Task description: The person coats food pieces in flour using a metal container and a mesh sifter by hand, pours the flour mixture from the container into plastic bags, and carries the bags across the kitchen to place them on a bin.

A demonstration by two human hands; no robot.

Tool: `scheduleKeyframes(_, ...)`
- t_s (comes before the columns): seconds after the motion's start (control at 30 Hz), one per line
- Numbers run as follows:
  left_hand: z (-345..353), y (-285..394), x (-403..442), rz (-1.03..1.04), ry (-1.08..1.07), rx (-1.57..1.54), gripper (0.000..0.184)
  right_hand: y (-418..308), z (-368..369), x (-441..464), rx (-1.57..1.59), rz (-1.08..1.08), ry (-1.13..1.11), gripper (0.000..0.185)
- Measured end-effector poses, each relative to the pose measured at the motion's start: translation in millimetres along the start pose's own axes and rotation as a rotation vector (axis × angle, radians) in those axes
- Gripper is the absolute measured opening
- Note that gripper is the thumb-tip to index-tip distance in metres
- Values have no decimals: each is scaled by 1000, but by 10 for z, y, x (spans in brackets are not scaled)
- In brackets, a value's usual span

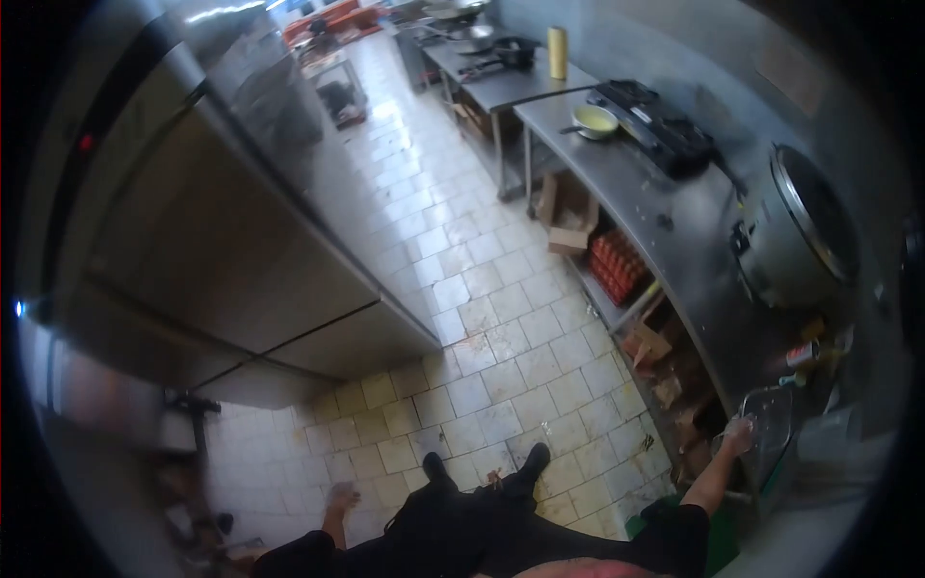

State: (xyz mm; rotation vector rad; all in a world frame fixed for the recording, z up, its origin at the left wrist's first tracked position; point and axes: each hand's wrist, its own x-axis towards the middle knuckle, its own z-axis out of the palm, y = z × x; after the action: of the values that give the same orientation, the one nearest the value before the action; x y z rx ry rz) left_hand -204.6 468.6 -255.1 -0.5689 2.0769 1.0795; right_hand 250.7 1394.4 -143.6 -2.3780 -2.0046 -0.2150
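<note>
Head view: a clear plastic container point(774, 412) is held by the right hand point(738, 436), closed, near a red-and-white can point(803, 354); the left hand point(342, 497) is half-open, empty.

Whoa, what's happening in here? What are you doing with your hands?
Someone is standing by a long metal counter. Their right hand is at the edge of a clear container and seems to be holding it, but it's too blurry to be sure. Their left hand hangs on the other side, over the tiled floor; I can't see anything in it. A big cooker sits farther along the counter.
</note>
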Motion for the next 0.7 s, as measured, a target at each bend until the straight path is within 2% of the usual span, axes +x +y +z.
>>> scheduleKeyframes(0.07,166,168,-252,31,45,-3,26,-161,471,-102,130,-161,226,43)
scheduleKeyframes(0.1,232,193,-337,77,55,-67,27,-502,428,-350,281,-308,294,43)
scheduleKeyframes(0.13,298,208,-416,123,63,-131,28,-1132,-311,-952,501,-257,43,43)
scheduleKeyframes(0.17,300,206,-461,221,91,-216,31,-1418,65,-1203,601,-373,19,51)
scheduleKeyframes(0.2,275,195,-449,211,104,-250,31,-1829,341,-1605,1074,-357,-277,64)
scheduleKeyframes(0.27,166,193,-384,212,94,-620,41,-2742,1313,-2744,989,-761,-606,77)
scheduleKeyframes(0.33,-4,462,-719,295,196,-768,56,-3374,1245,-4273,681,-1364,-1239,68)
scheduleKeyframes(0.37,-177,248,-489,228,140,-950,59,-3678,1043,-5009,739,-2044,-820,75)
scheduleKeyframes(0.4,-312,92,-396,461,29,-1031,57,-3880,486,-5864,687,-1804,-1020,83)
scheduleKeyframes(0.43,-568,287,-493,390,-72,-1462,52,-4069,-104,-6717,657,-1537,-1176,92)
scheduleKeyframes(0.47,-876,422,-695,495,-137,-1669,64,-4161,-480,-7412,710,-1602,-1267,84)
scheduleKeyframes(0.5,-1175,567,-900,598,-229,-1872,79,-4237,-872,-8000,819,-1787,-1367,77)
scheduleKeyframes(0.53,-1458,534,-945,770,-224,-1861,94,-4237,-1255,-8580,930,-1919,-1503,70)
scheduleKeyframes(0.57,-1751,492,-1027,991,-258,-1854,95,-4218,-1592,-9065,1040,-2020,-1658,62)
scheduleKeyframes(0.6,-2053,461,-1158,1118,-227,-1866,101,-4211,-1903,-9472,1115,-2072,-1793,56)
scheduleKeyframes(0.67,-2588,332,-1373,1284,-85,-1863,99,-4296,-2424,-10157,1054,-2334,-1651,40)
scheduleKeyframes(0.7,-2794,224,-1398,1316,7,-1887,99,-4243,-2704,-10412,870,-2347,-1595,41)
